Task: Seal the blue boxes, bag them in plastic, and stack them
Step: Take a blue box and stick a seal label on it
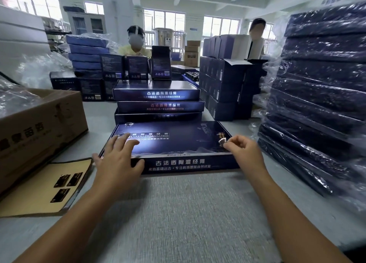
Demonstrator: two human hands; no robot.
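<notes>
The left hand (118, 159) lies flat on the near-left corner of the flat blue box (174, 142), fingers spread, thumb over the front edge. The right hand (244, 151), at its near-right corner, pinches a small dark sticker (222, 141) between thumb and forefinger. The box lies closed on the grey table (188, 213). Left of it, a backing sheet (35, 199) bears three stickers (61, 180) and a cardboard carton (39, 128) holds clear plastic (13, 98). Behind it, three like boxes (156, 93) stacked; to its right, a tall bagged stack (320, 96).
</notes>
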